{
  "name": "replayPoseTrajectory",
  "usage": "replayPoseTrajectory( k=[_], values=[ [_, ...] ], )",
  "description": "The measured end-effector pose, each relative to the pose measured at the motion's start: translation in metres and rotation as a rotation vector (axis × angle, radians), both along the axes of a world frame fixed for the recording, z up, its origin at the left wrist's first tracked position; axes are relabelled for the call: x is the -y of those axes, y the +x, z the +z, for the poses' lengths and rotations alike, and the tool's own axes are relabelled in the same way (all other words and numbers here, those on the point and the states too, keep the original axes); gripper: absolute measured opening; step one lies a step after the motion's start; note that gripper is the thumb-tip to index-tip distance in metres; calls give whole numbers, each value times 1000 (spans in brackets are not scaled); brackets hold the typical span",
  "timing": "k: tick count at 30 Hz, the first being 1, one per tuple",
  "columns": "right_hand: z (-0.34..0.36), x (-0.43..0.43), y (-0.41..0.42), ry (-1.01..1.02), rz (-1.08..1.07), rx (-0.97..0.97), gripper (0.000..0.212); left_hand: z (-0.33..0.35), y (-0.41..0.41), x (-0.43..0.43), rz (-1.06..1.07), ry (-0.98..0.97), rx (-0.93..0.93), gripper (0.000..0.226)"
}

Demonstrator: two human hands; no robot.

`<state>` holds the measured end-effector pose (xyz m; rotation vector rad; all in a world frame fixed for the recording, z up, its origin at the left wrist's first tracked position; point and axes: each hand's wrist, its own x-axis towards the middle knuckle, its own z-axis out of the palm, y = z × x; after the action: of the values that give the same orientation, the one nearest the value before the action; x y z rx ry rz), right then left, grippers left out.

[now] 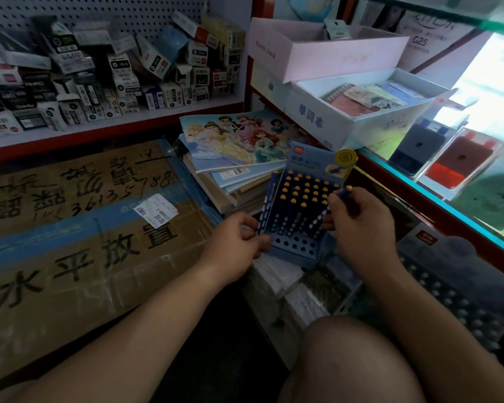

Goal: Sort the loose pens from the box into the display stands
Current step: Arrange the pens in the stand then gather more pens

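The display stand (pixel 296 253) was held up between two hands, above a stack of books, tilted back with its printed card (pixel 317 161) at the far end. Blue pens (pixel 303 193) with yellow tops stood in its holes. Their long axes ran square to the stand's base, tops pointing up and away from the person. There were roughly two dozen, too crowded for an exact count. The nearest rows of holes held none.

The left hand (pixel 239 242) pinched one dotted pen (pixel 266 205) between thumb and curled fingers at the stand's left edge. This pen lay lengthwise along that edge, pointing away. The right hand (pixel 361 225) was curled round one loose pen (pixel 343 192), which was slanted, with its yellow top up and right and its dotted end down and left over the stand.

Behind lay the books (pixel 233 138), the top one with a cartoon cover. One taped cardboard box (pixel 79 228) sat to the left, below a shelf (pixel 114 129) crowded with small boxes (pixel 122 80). To the right stood a glass counter (pixel 437 205).
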<state>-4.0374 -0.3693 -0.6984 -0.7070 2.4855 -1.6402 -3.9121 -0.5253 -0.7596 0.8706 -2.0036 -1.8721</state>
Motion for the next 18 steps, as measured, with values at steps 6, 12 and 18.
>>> replayPoseTrajectory(
  k=[6, 12, 18],
  values=[
    [-17, 3, 0, 120, 45, -34, 15, -4, -2, -1, 82, 57, 4, 20],
    [-17, 6, 0, 184, 45, -103, 11, 0, 2, -3, 84, -26, 33, 18],
    [-20, 5, -5, 271, 24, -111, 16, 5, 4, -6, 54, -46, 28, 17]
  ],
)
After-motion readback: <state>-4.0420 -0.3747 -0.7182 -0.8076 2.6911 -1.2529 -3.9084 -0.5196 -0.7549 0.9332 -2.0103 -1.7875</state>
